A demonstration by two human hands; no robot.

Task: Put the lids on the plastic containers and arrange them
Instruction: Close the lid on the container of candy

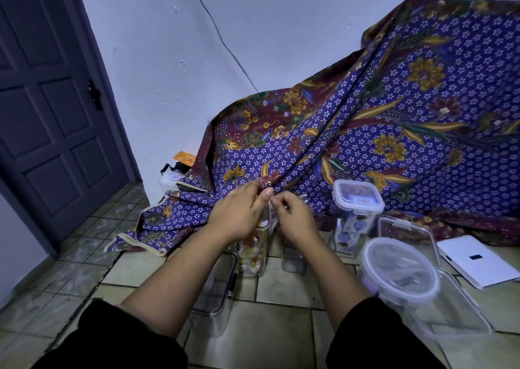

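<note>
Tiled floor (281, 292) w/ batik cloth (394, 115) draped behind, dark door (50, 101) at left. Both hands meet over tall clear container (253, 250) holding wrapped sweets: left hand (239, 214) and right hand (292, 216) pinch fingers at its top; can't tell what they grip. Lidded tall container (356, 199) stands to the right; round lidded one (399, 270) sits on a rectangular box (450, 312). Empty tub (213, 298) lies under left forearm.
</note>
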